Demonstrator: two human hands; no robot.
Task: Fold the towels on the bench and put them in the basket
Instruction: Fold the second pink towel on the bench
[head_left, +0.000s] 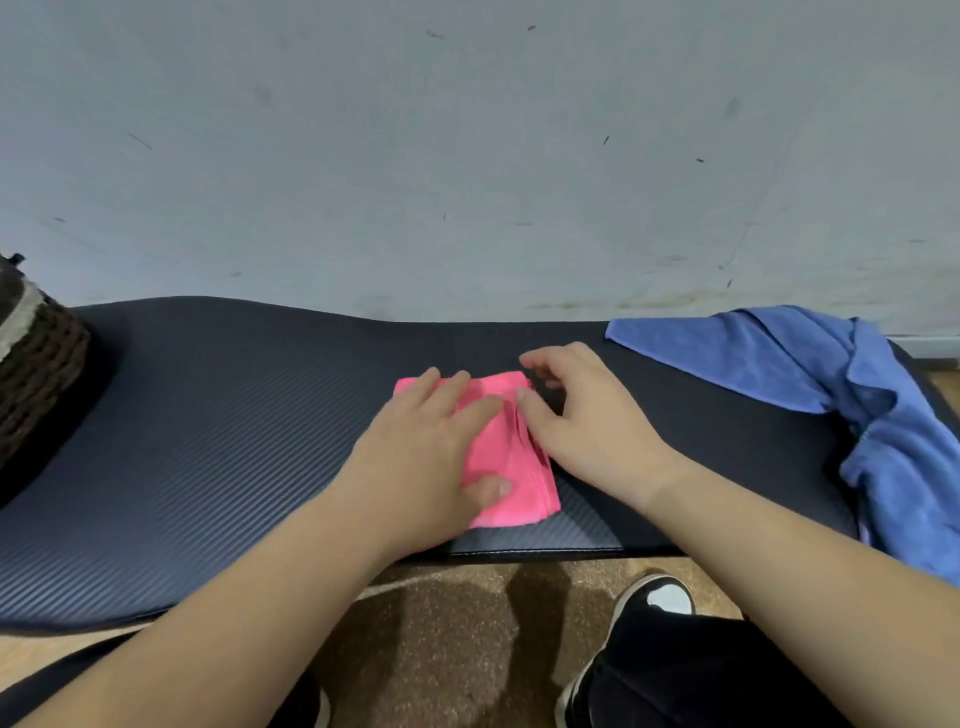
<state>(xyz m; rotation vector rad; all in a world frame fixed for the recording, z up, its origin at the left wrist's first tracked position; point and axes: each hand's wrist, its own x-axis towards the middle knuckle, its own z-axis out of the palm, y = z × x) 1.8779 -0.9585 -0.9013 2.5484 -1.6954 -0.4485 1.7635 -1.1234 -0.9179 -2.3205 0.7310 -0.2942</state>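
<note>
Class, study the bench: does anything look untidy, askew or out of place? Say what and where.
The blue towel at the right end of the bench stands out: it lies crumpled and unfolded, one part hanging over the front edge. The pink towel under the left hand is folded flat, though its stacked right edges look slightly uneven.

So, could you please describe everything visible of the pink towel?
The pink towel is bright pink soft cloth, folded into a small rectangle with stacked layer edges showing along its right side. It lies flat on the black bench, near its front edge. The left hand presses on it; the right hand touches its right edge.
</note>
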